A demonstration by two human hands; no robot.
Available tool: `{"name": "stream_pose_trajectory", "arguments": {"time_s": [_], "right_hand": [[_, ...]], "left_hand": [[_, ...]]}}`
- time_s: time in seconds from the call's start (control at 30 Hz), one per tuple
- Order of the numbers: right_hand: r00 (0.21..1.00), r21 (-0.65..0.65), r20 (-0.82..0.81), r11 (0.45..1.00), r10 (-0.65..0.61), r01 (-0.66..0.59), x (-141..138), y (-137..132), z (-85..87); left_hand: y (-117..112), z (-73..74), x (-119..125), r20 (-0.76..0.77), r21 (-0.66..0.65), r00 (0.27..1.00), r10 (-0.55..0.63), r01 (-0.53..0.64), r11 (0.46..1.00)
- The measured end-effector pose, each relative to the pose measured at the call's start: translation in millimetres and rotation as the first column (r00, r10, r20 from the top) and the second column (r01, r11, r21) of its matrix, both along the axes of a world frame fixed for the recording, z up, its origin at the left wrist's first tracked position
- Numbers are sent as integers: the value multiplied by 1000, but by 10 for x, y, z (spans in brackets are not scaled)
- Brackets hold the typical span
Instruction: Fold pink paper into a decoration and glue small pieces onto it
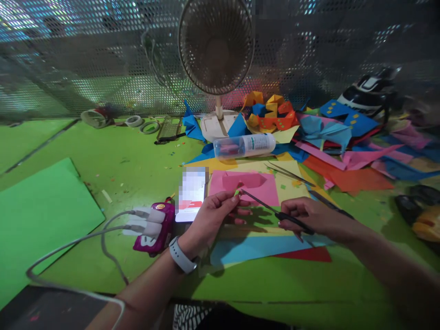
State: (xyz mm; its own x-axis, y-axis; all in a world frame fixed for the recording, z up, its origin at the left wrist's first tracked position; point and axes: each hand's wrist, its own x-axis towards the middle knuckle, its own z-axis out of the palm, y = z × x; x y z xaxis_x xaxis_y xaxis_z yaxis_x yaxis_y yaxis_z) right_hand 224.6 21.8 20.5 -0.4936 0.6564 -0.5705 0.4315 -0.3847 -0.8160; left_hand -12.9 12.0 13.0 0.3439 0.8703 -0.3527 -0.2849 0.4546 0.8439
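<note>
We see a wide green table [144, 158] spread beneath and around both hands, with a perforated metal screen [127, 59] standing beyond them. A large bright-green sheet [44, 215] lies well off to the left of the left hand. A round desk fan [216, 46] stands straight ahead, past the fingers. Beyond the right hand we find a heap of folded coloured paper [343, 133] in blue, pink, orange and yellow.

Close to the hands, a light-blue sheet [254, 250] lies on the near side of them, and a pink sheet [254, 181] lies just past the left fingertips. The left hand [220, 208], a white band [182, 257] on its wrist, pinches thumb to forefinger, the other fingers loosely spread. The right hand [309, 213] is curled closed around the handles of black-handled scissors [283, 217], whose slim tip points at the left fingertips; we cannot tell whether the blades are parted.

Ahead of the hands a clear bottle [244, 145] lies on its side. Just left of the left hand is a lit phone [189, 214], then a purple block [168, 227] with two white plugs. Smallest of all, a green paper scrap [237, 192] sits in the left hand's pinch, at the scissors' tip.
</note>
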Motion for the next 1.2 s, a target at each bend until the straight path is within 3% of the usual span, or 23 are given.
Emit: {"name": "stream_pose_trajectory", "arguments": {"time_s": [0.17,1.2], "right_hand": [[999,-19,-9,999,45,-45,1,-21,-12],[999,-19,-43,1000,12,-12,-32,-43,-63]], "left_hand": [[-5,-8,-1,5,-13,1000,-11,11,1000],[-30,24,15,6,9,1000,3,-3,1000]]}}
